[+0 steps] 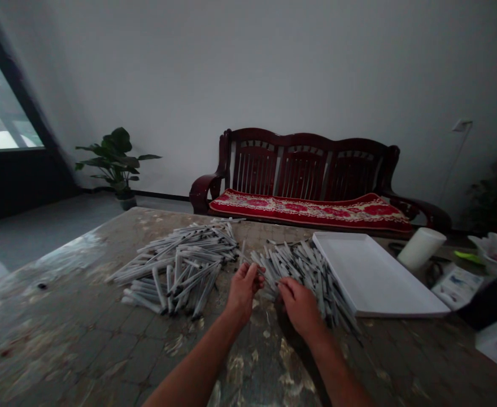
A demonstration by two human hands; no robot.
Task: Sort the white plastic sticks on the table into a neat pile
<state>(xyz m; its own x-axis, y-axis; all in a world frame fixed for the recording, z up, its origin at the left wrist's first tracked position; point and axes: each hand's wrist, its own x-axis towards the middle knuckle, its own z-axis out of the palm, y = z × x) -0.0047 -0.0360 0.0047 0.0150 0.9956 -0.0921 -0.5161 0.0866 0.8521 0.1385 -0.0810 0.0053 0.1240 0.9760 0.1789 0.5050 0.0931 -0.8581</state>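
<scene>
Two heaps of grey pens lie on a worn, stained table (83,339). The left heap (181,260) is spread wide; the right heap (303,271) leans against a white tray (379,282). My left hand (243,288) is between the heaps with its fingers curled round a pen. My right hand (300,305) rests palm down on the near edge of the right heap, fingers bent among the pens; what they grip is hidden.
A white cylinder (420,249) lies beyond the tray. Papers, a dark container and a white box crowd the table's right end (485,299). A dark wooden bench with a red cushion (308,206) stands behind the table, a potted plant (117,164) at the left wall.
</scene>
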